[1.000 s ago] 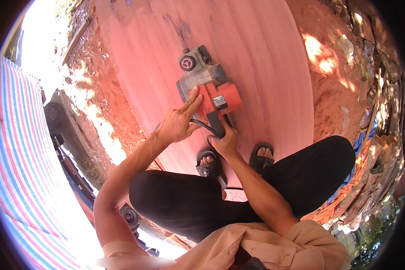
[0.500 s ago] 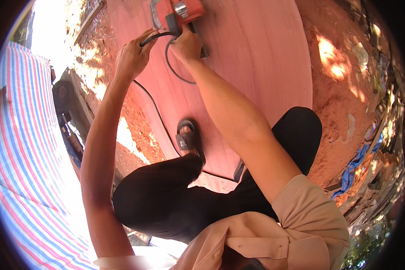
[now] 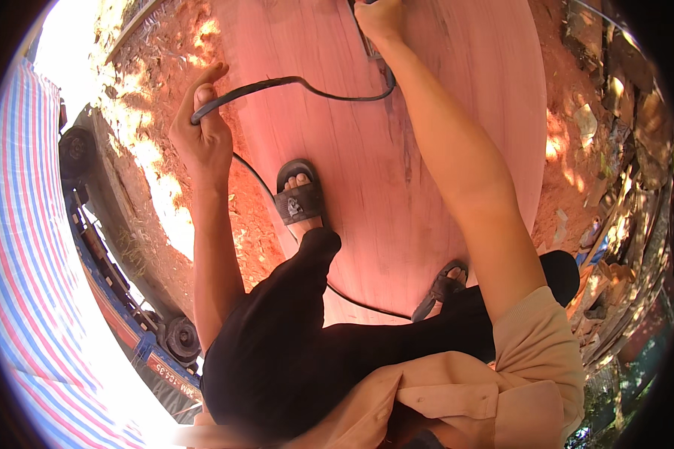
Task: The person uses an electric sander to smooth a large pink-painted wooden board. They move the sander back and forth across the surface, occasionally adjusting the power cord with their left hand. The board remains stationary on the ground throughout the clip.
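My left hand (image 3: pixel 206 138) is closed round a thick black power cord (image 3: pixel 266 85), which loops from it across to the right. In my right hand (image 3: pixel 382 21), at the top edge, is the grip of a power tool (image 3: pixel 368 41). Only a dark strip of the tool shows below and beside that hand; the rest lies outside the picture. Under it spreads a broad, smooth reddish wooden slab (image 3: pixel 464 97) with fine dark grain lines. My feet, in black sandals (image 3: pixel 301 200), stand on the slab.
Further cord (image 3: pixel 367 305) trails over the slab between my feet. Red earth (image 3: pixel 251 239) lies on both sides. At left are a striped sheet (image 3: pixel 30 224) and a blue vehicle frame with wheels (image 3: pixel 181 337). Scrap wood and rubbish (image 3: pixel 614 299) pile up at right.
My right hand has moved forward and to the right with the red power tool, now mostly out of view. The left hand has come back to the left and nearer, drawing out the cord.
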`<state>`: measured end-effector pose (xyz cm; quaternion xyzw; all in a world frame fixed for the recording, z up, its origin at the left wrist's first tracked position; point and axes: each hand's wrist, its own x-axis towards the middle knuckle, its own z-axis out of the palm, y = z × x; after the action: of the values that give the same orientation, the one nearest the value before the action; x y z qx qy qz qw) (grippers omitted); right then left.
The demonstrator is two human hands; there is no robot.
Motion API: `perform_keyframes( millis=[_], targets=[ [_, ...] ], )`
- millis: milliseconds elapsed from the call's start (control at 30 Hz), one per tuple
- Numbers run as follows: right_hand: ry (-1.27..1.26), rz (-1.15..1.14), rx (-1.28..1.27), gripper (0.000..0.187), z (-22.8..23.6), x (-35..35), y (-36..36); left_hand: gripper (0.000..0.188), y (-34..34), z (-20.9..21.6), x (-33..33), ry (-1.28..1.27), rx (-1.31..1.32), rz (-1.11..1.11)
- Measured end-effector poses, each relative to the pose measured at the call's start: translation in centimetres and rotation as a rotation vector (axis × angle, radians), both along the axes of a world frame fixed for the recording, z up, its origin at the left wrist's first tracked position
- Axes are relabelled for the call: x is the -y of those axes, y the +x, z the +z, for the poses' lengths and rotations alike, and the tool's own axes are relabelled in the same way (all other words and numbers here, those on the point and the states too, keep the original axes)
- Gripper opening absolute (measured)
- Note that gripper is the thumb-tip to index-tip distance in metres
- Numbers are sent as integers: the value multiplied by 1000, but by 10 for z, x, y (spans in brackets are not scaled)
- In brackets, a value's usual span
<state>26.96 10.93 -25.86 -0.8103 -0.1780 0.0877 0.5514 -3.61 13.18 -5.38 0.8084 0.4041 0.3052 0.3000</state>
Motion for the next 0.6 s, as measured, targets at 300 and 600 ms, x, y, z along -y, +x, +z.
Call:
perform_keyframes(
  millis=[300,600],
  targets=[
    [47,293,-270,14,17,-13,9,69,-7,-12,-72,-76,266,161],
    [-173,244,-329,17,63,240,-225,91,-64,-47,-10,-251,224,-26]
  ],
)
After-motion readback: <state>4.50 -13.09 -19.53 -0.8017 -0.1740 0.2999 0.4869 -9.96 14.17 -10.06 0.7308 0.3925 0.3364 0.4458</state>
